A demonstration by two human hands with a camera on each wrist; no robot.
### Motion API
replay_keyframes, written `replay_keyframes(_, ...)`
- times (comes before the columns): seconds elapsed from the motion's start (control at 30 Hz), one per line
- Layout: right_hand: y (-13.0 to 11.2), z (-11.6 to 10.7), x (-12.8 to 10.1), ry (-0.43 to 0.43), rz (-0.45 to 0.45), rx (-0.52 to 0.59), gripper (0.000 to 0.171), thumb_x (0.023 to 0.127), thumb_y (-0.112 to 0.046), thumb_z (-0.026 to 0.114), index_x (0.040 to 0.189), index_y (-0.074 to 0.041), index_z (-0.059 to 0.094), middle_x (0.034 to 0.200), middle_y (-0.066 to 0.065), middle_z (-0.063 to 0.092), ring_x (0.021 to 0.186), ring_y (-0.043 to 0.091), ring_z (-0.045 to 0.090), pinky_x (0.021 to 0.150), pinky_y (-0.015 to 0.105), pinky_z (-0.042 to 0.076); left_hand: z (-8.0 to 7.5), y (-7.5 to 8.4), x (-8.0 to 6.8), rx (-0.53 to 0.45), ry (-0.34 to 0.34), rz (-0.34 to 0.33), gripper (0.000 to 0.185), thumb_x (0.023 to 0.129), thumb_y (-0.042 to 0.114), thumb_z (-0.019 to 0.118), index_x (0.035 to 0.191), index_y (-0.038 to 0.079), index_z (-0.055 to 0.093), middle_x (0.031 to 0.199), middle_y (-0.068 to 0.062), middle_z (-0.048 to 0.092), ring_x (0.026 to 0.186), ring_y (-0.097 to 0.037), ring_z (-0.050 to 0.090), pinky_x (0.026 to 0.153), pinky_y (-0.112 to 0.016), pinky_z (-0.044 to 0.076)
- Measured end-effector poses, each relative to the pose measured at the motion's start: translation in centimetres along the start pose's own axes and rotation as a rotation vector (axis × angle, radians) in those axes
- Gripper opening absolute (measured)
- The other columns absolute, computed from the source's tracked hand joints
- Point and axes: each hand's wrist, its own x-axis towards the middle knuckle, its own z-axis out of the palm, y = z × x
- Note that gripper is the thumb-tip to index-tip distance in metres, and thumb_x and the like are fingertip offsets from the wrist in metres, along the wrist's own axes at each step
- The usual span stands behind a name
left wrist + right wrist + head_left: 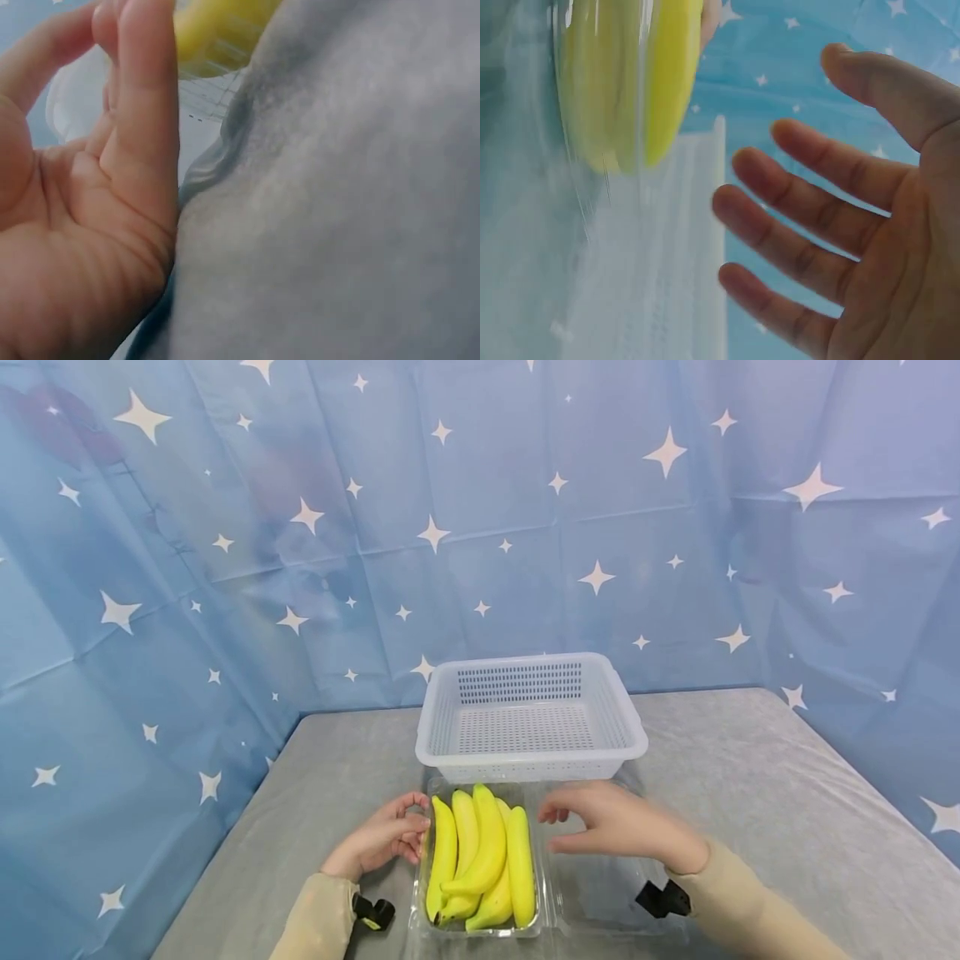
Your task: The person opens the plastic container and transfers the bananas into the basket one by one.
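Several yellow bananas (491, 852) lie in the left half of a clear plastic clamshell box (537, 928). Its transparent lid (600, 902) is folded out flat to the right. At the box's left edge is my left hand (384, 833), its fingers loosely bent and their tips by the rim; whether they touch it is hard to tell. My right hand (611, 822) hovers over the lid, just right of the bananas. In the right wrist view its fingers (761, 225) are spread, the thumb apart, with nothing held.
Directly behind the box stands a white perforated plastic basket (633, 745) with nothing in it. A grey cloth (750, 777) covers the table. Blue curtains (510, 568) with white stars hang close around the back and sides.
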Motion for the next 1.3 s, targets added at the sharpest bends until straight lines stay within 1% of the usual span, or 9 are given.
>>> replay_keyframes(0.17,0.1,1.8,2.0,-0.021,-0.075,0.069,0.030,0.090,-0.033,0.069,0.115,-0.017,0.064,0.110,-0.009,0.062,0.101,0.013,0.060,0.088,0.033,0.050,-0.1,-0.5,0.0,-0.050,-0.014,0.022,0.020,0.097,0.000,0.050,0.110,0.010,0.039,0.071,0.001,0.061,0.057,-0.010,0.064,0.054,-0.026,0.055)
replay_keyframes(0.3,0.4,3.1,3.3,-0.031,-0.119,0.087,0.034,0.089,-0.033,0.070,0.118,-0.016,0.062,0.119,-0.009,0.059,0.110,0.012,0.057,0.095,0.033,0.047,-0.1,-0.7,0.1,-0.054,-0.017,0.041,0.019,0.097,0.000,0.048,0.109,0.010,0.039,0.071,0.001,0.061,0.058,-0.010,0.063,0.055,-0.026,0.055)
replay_keyframes(0.43,0.5,3.9,4.2,-0.028,-0.160,0.082,0.039,0.087,-0.032,0.073,0.119,-0.014,0.062,0.126,-0.001,0.058,0.117,0.015,0.053,0.101,0.035,0.043,0.2,-0.7,0.4,-0.039,-0.021,0.053,0.017,0.098,0.001,0.048,0.110,0.011,0.040,0.071,0.001,0.060,0.058,-0.010,0.063,0.057,-0.028,0.056)
replay_keyframes(0.53,0.5,4.4,4.6,-0.068,-0.149,0.087,0.045,0.084,-0.037,0.074,0.122,-0.015,0.062,0.133,0.005,0.055,0.124,0.019,0.049,0.105,0.038,0.039,0.3,-0.7,0.4,-0.032,-0.018,0.048,0.017,0.098,0.002,0.048,0.110,0.011,0.040,0.071,0.001,0.061,0.058,-0.010,0.063,0.058,-0.029,0.056)
replay_keyframes(0.67,0.3,5.0,5.5,-0.152,-0.118,0.086,0.051,0.081,-0.041,0.076,0.125,-0.019,0.062,0.140,0.004,0.050,0.130,0.019,0.044,0.108,0.036,0.036,0.3,-0.8,0.1,-0.032,0.008,0.038,0.017,0.098,0.003,0.049,0.110,0.011,0.040,0.070,0.001,0.060,0.057,-0.011,0.062,0.057,-0.029,0.056)
replay_keyframes(0.73,0.3,5.3,5.8,-0.177,-0.118,0.080,0.051,0.080,-0.039,0.078,0.125,-0.020,0.063,0.140,0.003,0.049,0.130,0.018,0.043,0.107,0.034,0.036,0.3,-0.8,-0.1,-0.034,0.016,0.038,0.017,0.098,0.003,0.049,0.110,0.010,0.040,0.070,0.001,0.060,0.057,-0.011,0.062,0.057,-0.029,0.056)
replay_keyframes(0.83,0.4,5.8,6.0,-0.185,-0.139,0.063,0.051,0.078,-0.038,0.079,0.123,-0.020,0.064,0.139,0.003,0.050,0.130,0.019,0.042,0.108,0.034,0.036,0.4,-0.8,-0.2,-0.038,0.017,0.032,0.017,0.098,0.004,0.050,0.110,0.010,0.040,0.071,0.001,0.060,0.057,-0.010,0.062,0.057,-0.029,0.056)
replay_keyframes(1.0,0.5,6.2,5.9,-0.172,-0.196,0.072,0.047,0.078,-0.036,0.080,0.119,-0.018,0.066,0.136,0.004,0.054,0.132,0.022,0.042,0.110,0.038,0.032,0.6,-0.7,-0.2,-0.056,0.022,0.008,0.015,0.099,0.005,0.049,0.109,0.010,0.039,0.071,0.000,0.061,0.057,-0.010,0.062,0.057,-0.027,0.056)
replay_keyframes(1.3,0.8,6.9,6.1,-0.159,-0.252,0.034,0.041,0.078,-0.034,0.080,0.115,-0.018,0.068,0.127,-0.003,0.060,0.131,0.025,0.044,0.112,0.035,0.029,0.4,-0.6,-0.2,-0.054,0.028,0.010,0.016,0.099,0.004,0.049,0.110,0.010,0.040,0.071,0.001,0.060,0.058,-0.010,0.062,0.057,-0.027,0.055)
